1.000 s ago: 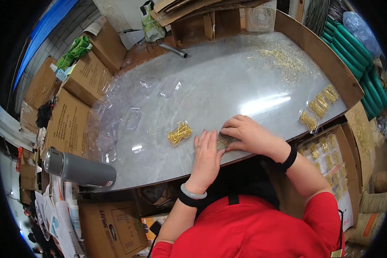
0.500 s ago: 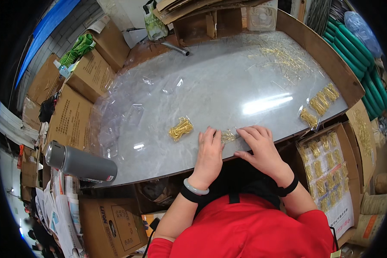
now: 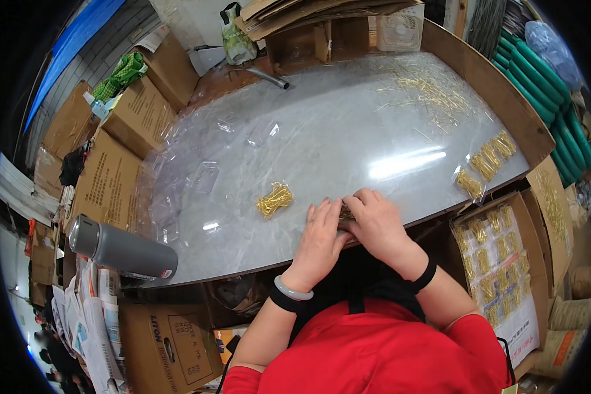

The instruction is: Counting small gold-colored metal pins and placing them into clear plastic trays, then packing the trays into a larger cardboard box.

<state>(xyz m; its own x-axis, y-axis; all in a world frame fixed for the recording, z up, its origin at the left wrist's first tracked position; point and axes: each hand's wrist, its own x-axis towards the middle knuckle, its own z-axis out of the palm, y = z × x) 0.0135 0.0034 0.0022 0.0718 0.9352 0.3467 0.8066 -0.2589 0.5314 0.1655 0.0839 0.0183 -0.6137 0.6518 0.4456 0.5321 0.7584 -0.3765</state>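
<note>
At the table's near edge, my left hand (image 3: pixel 318 238) and my right hand (image 3: pixel 375 223) meet round a small clear pack of gold wire pieces (image 3: pixel 345 213). The fingers of both hands close on it and hide most of it. Left of my hands lies a loose bundle of gold wire pieces (image 3: pixel 274 199), with nothing touching it. To the right, filled clear packs (image 3: pixel 486 162) of the same gold pieces stand in a row near the table edge.
Empty clear plastic shells (image 3: pixel 207 176) cover the table's left side. A grey bottle (image 3: pixel 128 247) stands at the left edge. Loose gold wires (image 3: pixel 433 95) are scattered at the far right. Below right, a carton holds a sheet of filled packs (image 3: pixel 496 262). Cardboard walls (image 3: pixel 499 85) rim the right.
My right hand has moved left and its fingers have closed over the small pack. My left hand has shifted slightly, its thumb now nearer the right hand. The pack is now mostly covered.
</note>
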